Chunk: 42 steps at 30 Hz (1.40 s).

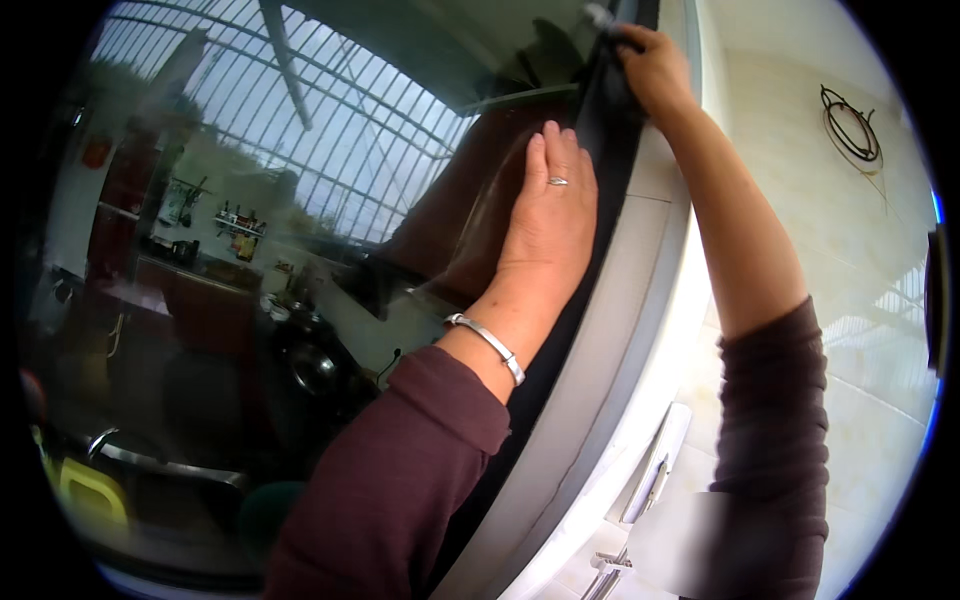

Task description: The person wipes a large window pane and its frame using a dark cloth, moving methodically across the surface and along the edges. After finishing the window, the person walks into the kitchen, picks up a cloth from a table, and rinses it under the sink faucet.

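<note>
My left hand lies flat against a dark glass pane, fingers stretched upward. It wears a ring, and a silver bangle circles the wrist. Higher up, my right hand is at the black edge strip of the pane, its fingers curled. A small whitish thing shows just beyond these fingertips, blurred. What the right fingers close on cannot be made out. Beside the strip runs a grey window frame.
Light wall tiles cover the right side. A coil of dark cable hangs there. A white bar-like fitting and a metal fitting sit lower down. Kitchen things, window bars and a yellow-green object appear in or through the glass.
</note>
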Tool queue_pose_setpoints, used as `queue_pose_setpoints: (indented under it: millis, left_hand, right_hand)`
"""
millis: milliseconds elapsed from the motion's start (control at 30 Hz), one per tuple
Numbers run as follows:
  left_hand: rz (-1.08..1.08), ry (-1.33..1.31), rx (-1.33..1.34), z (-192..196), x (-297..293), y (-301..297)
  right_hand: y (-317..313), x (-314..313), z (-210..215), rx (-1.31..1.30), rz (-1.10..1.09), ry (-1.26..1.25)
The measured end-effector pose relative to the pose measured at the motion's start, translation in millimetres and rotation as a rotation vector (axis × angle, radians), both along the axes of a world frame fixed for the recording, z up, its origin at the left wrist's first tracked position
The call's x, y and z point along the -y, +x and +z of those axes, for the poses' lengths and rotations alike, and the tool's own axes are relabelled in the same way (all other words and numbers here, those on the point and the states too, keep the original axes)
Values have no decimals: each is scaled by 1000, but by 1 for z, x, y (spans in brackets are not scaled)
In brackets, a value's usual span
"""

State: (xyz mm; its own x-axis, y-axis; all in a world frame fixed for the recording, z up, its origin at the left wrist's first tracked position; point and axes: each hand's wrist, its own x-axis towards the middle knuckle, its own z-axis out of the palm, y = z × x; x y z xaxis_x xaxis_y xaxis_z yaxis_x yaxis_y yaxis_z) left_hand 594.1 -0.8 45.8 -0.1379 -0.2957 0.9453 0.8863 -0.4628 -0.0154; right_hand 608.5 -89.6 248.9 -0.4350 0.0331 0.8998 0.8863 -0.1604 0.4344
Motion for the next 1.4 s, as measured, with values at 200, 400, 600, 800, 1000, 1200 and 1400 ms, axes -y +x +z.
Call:
queue_pose_setpoints:
  millis: [200,400,600,800,1000,1200,1400]
  left_hand:
    - [60,17,35,-5,5,-2]
    - [39,-7,16,-1,-6,-3]
    - [-49,58,13,-3,1,1]
    - [29,51,8,-6,-3,-6]
    - [-40,14,35,-5,-5,-8]
    - [-91,50,69,-4,3,-8]
    - [-143,56,90,-4,1,-8]
  right_hand:
    - [-9,-53,24,243,174,11]
    - [21,-8,-7,403,-306,-61]
    - [28,4,21,469,-784,373]
    - [12,-4,0,253,-1015,100]
    - [-9,9,-73,370,-1038,-379]
    - [4,17,-28,496,-1032,78]
    - [-10,6,-54,285,-1121,-65]
